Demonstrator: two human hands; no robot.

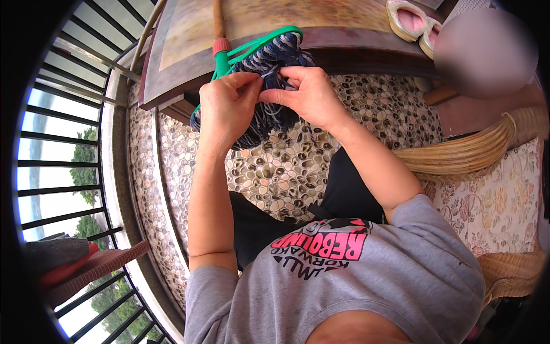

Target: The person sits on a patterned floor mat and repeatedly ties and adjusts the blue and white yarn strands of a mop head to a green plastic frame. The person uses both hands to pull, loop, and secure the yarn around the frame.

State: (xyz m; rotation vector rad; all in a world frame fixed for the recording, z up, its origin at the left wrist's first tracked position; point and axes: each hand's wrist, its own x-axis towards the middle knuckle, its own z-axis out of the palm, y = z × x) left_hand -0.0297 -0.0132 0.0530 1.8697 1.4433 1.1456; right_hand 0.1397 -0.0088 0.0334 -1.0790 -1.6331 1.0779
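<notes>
A string mop head [266, 124] of dark blue and pale grey yarn hangs from a green plastic mop frame [258, 44]. Its wooden handle [219, 19] lies over the table and joins the frame through a red collar [221, 46]. My left hand [230, 105] pinches yarn strands between thumb and fingers at the middle of the mop head. Close beside it, my right hand [305, 92] pinches strands there too, its thumb near the left fingertips. What exactly lies between the fingertips is partly hidden.
The mop rests against a low table [343, 19] with a dark border. Fluffy pink-lined slippers [408, 21] sit at its far right. A woven cane armrest [459, 152] and floral cushion [494, 202] are on my right. Black railings [60, 163] stand left, above a pebble-patterned floor [279, 172].
</notes>
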